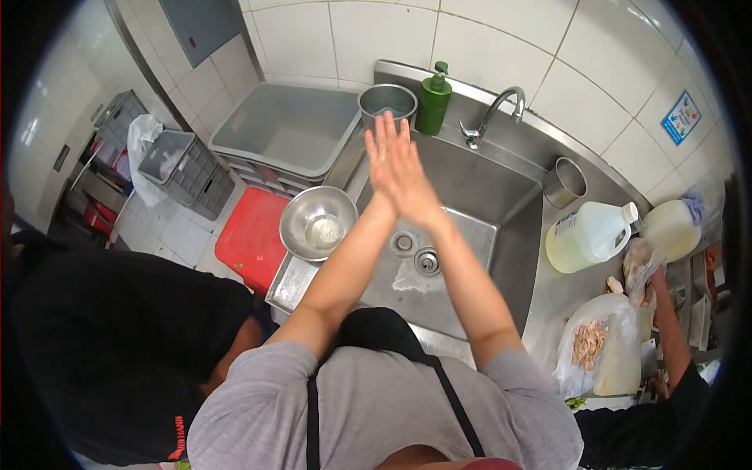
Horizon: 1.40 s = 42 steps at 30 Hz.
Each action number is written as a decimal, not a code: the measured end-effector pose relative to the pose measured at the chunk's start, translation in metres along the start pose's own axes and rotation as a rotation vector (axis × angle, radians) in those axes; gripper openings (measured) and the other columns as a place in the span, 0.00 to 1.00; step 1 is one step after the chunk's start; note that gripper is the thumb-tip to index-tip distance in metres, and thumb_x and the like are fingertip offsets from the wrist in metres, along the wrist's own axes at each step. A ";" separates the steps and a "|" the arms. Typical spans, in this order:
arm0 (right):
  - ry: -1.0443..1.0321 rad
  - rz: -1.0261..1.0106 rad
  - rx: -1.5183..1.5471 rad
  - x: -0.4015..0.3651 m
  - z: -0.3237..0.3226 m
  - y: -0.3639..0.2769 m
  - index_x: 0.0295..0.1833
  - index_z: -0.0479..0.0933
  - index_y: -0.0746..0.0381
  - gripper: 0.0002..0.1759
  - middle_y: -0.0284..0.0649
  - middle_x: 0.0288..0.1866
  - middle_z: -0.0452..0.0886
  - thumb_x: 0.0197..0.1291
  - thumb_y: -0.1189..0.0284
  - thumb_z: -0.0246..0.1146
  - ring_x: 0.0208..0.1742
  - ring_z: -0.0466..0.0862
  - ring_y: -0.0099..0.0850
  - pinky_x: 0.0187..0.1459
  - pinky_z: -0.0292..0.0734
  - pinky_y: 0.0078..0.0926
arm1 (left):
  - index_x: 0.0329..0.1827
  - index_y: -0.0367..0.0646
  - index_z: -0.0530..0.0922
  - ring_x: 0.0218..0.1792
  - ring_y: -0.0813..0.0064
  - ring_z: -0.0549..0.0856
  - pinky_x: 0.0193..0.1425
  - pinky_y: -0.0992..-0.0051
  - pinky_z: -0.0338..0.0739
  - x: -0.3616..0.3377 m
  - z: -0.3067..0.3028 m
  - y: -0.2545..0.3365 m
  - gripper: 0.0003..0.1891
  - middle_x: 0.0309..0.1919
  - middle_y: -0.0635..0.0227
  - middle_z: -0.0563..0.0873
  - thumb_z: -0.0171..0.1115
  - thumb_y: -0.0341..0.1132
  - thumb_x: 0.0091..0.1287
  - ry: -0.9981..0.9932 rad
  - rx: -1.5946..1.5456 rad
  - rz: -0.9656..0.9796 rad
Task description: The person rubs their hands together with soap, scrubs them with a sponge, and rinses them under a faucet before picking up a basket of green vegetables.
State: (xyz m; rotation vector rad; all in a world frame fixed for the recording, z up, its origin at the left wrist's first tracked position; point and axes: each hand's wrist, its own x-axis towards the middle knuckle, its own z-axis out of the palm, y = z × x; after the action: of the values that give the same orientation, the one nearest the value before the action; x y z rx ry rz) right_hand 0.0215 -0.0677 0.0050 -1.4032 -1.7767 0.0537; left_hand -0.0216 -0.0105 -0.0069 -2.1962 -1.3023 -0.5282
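Note:
Over the left part of the steel sink (462,180), my left hand (377,166) and my right hand (409,182) press against each other. Their fingers stretch out and away from me, and neither hand appears to hold anything. The right hand partly covers the left. Just beyond the fingertips stands a steel pot (387,95), with a green pump bottle (433,102) beside it at the sink's back edge. A curved faucet (495,113) rises to the right of the bottle. No flowing water shows under it.
A steel bowl (301,235) sits left of the sink, near a grey bin (282,125) and a red lid (247,235). At right are a jug (583,235), a steel cup (564,182) and a plastic bag (576,321). Co-workers stand on both sides; one arm (670,321) reaches in.

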 end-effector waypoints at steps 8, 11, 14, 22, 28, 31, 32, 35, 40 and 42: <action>-0.253 0.133 -0.215 -0.010 -0.010 -0.016 0.67 0.42 0.61 0.42 0.53 0.69 0.36 0.54 0.51 0.51 0.68 0.39 0.51 0.61 0.44 0.55 | 0.67 0.53 0.47 0.67 0.54 0.42 0.65 0.48 0.32 -0.018 -0.021 0.028 0.29 0.67 0.60 0.44 0.38 0.49 0.63 -0.177 -0.040 0.167; -0.287 0.017 -0.182 0.002 -0.005 0.000 0.67 0.44 0.62 0.44 0.52 0.69 0.34 0.52 0.51 0.53 0.69 0.36 0.52 0.60 0.45 0.57 | 0.67 0.52 0.47 0.67 0.53 0.42 0.63 0.45 0.32 -0.011 -0.017 0.020 0.30 0.67 0.58 0.44 0.40 0.48 0.63 -0.242 -0.018 0.147; -0.314 0.087 -0.170 -0.008 -0.010 -0.032 0.67 0.43 0.60 0.43 0.52 0.69 0.36 0.53 0.50 0.52 0.68 0.38 0.53 0.59 0.46 0.59 | 0.67 0.52 0.48 0.67 0.48 0.42 0.63 0.44 0.35 -0.017 0.009 0.003 0.34 0.67 0.54 0.43 0.45 0.48 0.58 -0.010 -0.061 0.064; -0.141 0.308 -0.280 0.044 -0.012 0.017 0.64 0.56 0.53 0.35 0.47 0.69 0.42 0.55 0.45 0.45 0.69 0.35 0.50 0.60 0.39 0.62 | 0.68 0.53 0.46 0.68 0.61 0.42 0.65 0.50 0.33 -0.018 -0.019 0.024 0.31 0.68 0.61 0.45 0.40 0.49 0.62 -0.216 -0.095 0.238; -0.261 -0.014 -0.350 0.001 -0.003 -0.015 0.64 0.52 0.65 0.40 0.51 0.69 0.39 0.55 0.47 0.46 0.69 0.38 0.51 0.63 0.38 0.53 | 0.67 0.50 0.49 0.68 0.59 0.44 0.65 0.51 0.36 -0.011 0.013 0.008 0.32 0.67 0.61 0.47 0.43 0.49 0.60 0.124 -0.288 -0.015; -0.328 0.176 -0.227 0.006 -0.011 -0.028 0.65 0.51 0.63 0.43 0.52 0.69 0.38 0.52 0.44 0.48 0.68 0.36 0.52 0.62 0.38 0.56 | 0.67 0.50 0.49 0.68 0.57 0.44 0.65 0.49 0.36 -0.013 -0.005 0.009 0.32 0.67 0.61 0.46 0.43 0.49 0.60 0.023 -0.232 0.084; -0.199 0.121 -0.364 0.019 -0.010 -0.023 0.65 0.52 0.60 0.41 0.47 0.69 0.40 0.52 0.47 0.50 0.68 0.38 0.53 0.59 0.43 0.60 | 0.67 0.51 0.49 0.67 0.57 0.44 0.64 0.48 0.36 -0.016 -0.012 0.012 0.32 0.67 0.61 0.46 0.43 0.49 0.60 -0.014 -0.217 0.120; -0.159 0.289 -0.453 0.047 -0.022 -0.012 0.64 0.56 0.53 0.35 0.43 0.69 0.45 0.52 0.50 0.53 0.67 0.46 0.52 0.58 0.48 0.60 | 0.67 0.51 0.49 0.67 0.55 0.44 0.64 0.47 0.36 -0.020 -0.030 0.019 0.32 0.68 0.61 0.45 0.43 0.48 0.59 -0.127 -0.174 0.222; -0.118 -0.007 -0.278 0.040 -0.007 -0.007 0.64 0.55 0.60 0.34 0.46 0.69 0.43 0.54 0.54 0.52 0.67 0.47 0.51 0.59 0.49 0.57 | 0.67 0.50 0.48 0.67 0.53 0.46 0.64 0.48 0.36 -0.008 -0.023 -0.005 0.33 0.67 0.58 0.47 0.45 0.46 0.59 0.006 -0.111 0.087; -0.139 -0.147 -0.098 0.020 0.000 -0.016 0.64 0.50 0.67 0.37 0.47 0.69 0.40 0.55 0.57 0.51 0.67 0.45 0.52 0.61 0.47 0.55 | 0.67 0.49 0.48 0.66 0.53 0.47 0.65 0.49 0.37 -0.004 -0.019 -0.020 0.33 0.67 0.58 0.47 0.45 0.45 0.59 0.159 -0.112 0.000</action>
State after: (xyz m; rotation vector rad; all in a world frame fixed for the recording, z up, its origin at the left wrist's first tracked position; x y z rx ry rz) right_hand 0.0085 -0.0573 0.0242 -1.3612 -2.0164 -0.0145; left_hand -0.0424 -0.0166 0.0105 -2.1934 -1.2151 -0.7762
